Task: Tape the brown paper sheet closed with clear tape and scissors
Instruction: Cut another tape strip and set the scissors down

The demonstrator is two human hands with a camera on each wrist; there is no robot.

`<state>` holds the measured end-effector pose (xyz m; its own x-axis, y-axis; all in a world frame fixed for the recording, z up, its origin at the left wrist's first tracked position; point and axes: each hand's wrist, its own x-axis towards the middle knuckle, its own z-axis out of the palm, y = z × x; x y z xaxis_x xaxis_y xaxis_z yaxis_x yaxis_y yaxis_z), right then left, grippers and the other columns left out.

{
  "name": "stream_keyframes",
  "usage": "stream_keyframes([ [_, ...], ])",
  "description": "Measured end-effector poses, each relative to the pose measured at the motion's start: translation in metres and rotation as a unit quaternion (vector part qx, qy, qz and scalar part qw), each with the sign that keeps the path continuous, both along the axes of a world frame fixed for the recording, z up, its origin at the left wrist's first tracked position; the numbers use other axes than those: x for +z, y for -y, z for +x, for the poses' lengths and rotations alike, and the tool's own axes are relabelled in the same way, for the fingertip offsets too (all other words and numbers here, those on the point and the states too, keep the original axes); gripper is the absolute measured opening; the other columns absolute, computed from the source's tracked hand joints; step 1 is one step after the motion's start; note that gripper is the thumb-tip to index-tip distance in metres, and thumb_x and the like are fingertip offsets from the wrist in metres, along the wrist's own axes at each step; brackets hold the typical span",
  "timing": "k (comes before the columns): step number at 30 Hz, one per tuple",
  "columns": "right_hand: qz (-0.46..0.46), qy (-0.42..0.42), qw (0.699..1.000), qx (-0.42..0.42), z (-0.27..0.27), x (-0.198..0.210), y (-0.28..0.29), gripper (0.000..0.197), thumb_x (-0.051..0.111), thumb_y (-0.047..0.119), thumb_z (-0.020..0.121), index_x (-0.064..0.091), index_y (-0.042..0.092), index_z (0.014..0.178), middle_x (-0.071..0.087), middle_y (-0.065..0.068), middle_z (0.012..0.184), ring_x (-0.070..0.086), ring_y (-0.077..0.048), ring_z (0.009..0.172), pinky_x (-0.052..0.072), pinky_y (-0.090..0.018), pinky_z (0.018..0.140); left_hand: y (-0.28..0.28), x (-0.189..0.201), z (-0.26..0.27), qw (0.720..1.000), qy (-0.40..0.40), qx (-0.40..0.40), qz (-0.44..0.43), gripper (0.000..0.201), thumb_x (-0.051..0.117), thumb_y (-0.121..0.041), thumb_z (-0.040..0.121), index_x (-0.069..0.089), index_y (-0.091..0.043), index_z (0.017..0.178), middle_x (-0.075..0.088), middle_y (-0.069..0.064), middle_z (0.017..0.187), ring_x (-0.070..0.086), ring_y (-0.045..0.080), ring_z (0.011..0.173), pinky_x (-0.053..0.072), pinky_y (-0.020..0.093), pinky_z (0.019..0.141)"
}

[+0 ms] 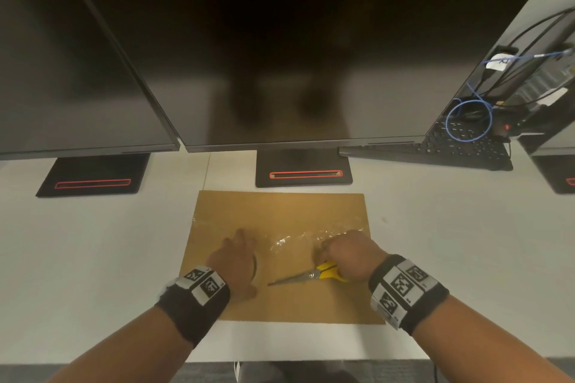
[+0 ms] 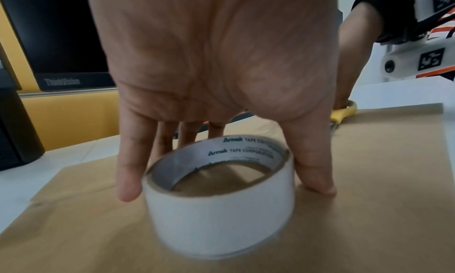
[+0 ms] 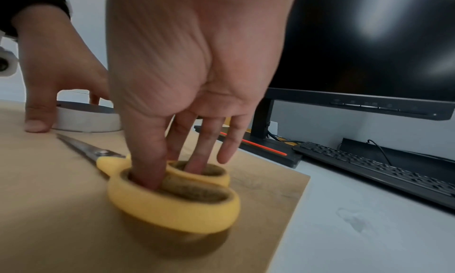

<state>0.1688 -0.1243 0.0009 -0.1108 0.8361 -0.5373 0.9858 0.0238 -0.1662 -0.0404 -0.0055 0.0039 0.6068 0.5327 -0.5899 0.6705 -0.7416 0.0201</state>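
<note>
Both hands work low over the brown paper sheet (image 1: 281, 298) on the desk. Left hand (image 1: 235, 261) straddles the upright tape roll (image 2: 221, 195), fingers loosely around it. Right hand (image 1: 348, 255) has fingers threaded through the yellow scissors (image 1: 314, 275), lying flat, blades apparently closed, long axis pointing toward the roll.
</note>
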Motion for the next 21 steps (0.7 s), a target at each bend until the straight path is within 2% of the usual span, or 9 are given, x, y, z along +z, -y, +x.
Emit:
stream_keyframes([
  [3, -0.003, -0.009, 1.0, -0.021, 0.001, -0.005, 0.001, 0.038, 0.054, 0.017, 0.091, 0.056, 0.028, 0.127, 0.046, -0.001, 0.135, 0.044, -0.025, 0.122, 0.039, -0.033, 0.094, 0.008, -0.002, 0.001, 1.0, -0.025, 0.009, -0.007, 0.097, 0.069, -0.054, 0.07, 0.017, -0.016, 0.143, 0.016, 0.011, 0.15, 0.035, 0.031, 0.128, 0.044, 0.038, 0.1],
  [6, -0.001, -0.053, 0.997, -0.064, 0.008, -0.009, 0.005, 0.044, 0.059, 0.017, 0.087, 0.054, 0.029, 0.128, 0.042, 0.0, 0.133, 0.046, -0.023, 0.12, 0.038, -0.031, 0.096, 0.006, 0.006, 0.005, 1.0, -0.027, 0.013, 0.0, 0.099, 0.059, -0.07, 0.069, 0.019, -0.017, 0.143, 0.021, 0.008, 0.15, 0.036, 0.029, 0.129, 0.039, 0.042, 0.102],
  [7, 0.021, -0.069, 0.994, -0.082, 0.009, -0.009, 0.006, 0.043, 0.059, 0.022, 0.087, 0.053, 0.029, 0.13, 0.042, 0.001, 0.132, 0.046, -0.023, 0.121, 0.037, -0.03, 0.097, 0.005, 0.008, 0.008, 1.0, -0.007, 0.007, 0.007, 0.097, 0.052, -0.072, 0.073, 0.017, -0.018, 0.145, 0.017, 0.008, 0.153, 0.031, 0.029, 0.134, 0.032, 0.045, 0.107],
  [9, 0.061, -0.098, 0.988, -0.102, 0.005, -0.015, 0.003, 0.048, 0.051, 0.037, 0.094, 0.043, 0.027, 0.14, 0.037, 0.0, 0.146, 0.039, -0.022, 0.132, 0.031, -0.032, 0.107, 0.004, 0.01, 0.016, 0.999, 0.033, -0.039, -0.006, 0.084, 0.041, -0.064, 0.087, 0.007, -0.021, 0.15, -0.001, 0.003, 0.16, 0.01, 0.025, 0.146, 0.011, 0.05, 0.115],
  [10, 0.06, -0.104, 0.988, -0.098, 0.001, -0.018, -0.001, 0.053, 0.043, 0.042, 0.097, 0.033, 0.026, 0.147, 0.027, 0.001, 0.155, 0.028, -0.021, 0.141, 0.024, -0.033, 0.114, 0.006, 0.01, 0.023, 0.996, 0.038, -0.074, -0.025, 0.077, 0.035, -0.058, 0.093, 0.003, -0.021, 0.152, -0.008, 0.001, 0.161, 0.0, 0.021, 0.148, 0.002, 0.049, 0.117],
  [12, 0.019, -0.101, 0.991, -0.083, -0.011, -0.025, -0.008, 0.06, 0.029, 0.047, 0.1, 0.014, 0.023, 0.153, 0.005, 0.004, 0.162, 0.006, -0.015, 0.148, 0.008, -0.037, 0.121, 0.014, 0.006, 0.036, 0.99, 0.013, -0.128, -0.057, 0.069, 0.025, -0.05, 0.099, -0.003, -0.016, 0.152, -0.012, 0.003, 0.16, -0.007, 0.017, 0.148, -0.006, 0.048, 0.117],
  [15, -0.038, -0.086, 0.992, -0.084, -0.02, -0.032, -0.014, 0.064, 0.021, 0.05, 0.1, 0.002, 0.021, 0.153, -0.007, 0.007, 0.161, -0.006, -0.013, 0.148, -0.003, -0.039, 0.119, 0.023, -0.004, 0.048, 0.988, -0.044, -0.132, -0.068, 0.068, 0.017, -0.049, 0.1, -0.006, -0.009, 0.151, -0.011, 0.007, 0.16, -0.007, 0.017, 0.148, -0.005, 0.048, 0.118],
  [18, -0.053, -0.074, 0.992, -0.092, -0.017, -0.035, -0.014, 0.067, 0.019, 0.056, 0.098, -0.003, 0.025, 0.153, -0.012, 0.009, 0.16, -0.009, -0.011, 0.148, -0.004, -0.042, 0.119, 0.024, -0.005, 0.051, 0.987, -0.072, -0.123, -0.069, 0.071, 0.015, -0.051, 0.099, -0.008, -0.008, 0.15, -0.014, 0.008, 0.159, -0.008, 0.018, 0.147, -0.004, 0.05, 0.118],
  [21, -0.07, -0.062, 0.987, -0.134, -0.006, -0.035, -0.011, 0.074, 0.017, 0.063, 0.095, -0.008, 0.024, 0.152, -0.016, 0.009, 0.159, -0.01, -0.011, 0.147, -0.002, -0.044, 0.12, 0.025, -0.002, 0.055, 0.985, -0.099, -0.127, -0.062, 0.073, 0.013, -0.054, 0.098, -0.007, -0.008, 0.15, -0.015, 0.009, 0.159, -0.008, 0.019, 0.148, -0.003, 0.052, 0.117],
])
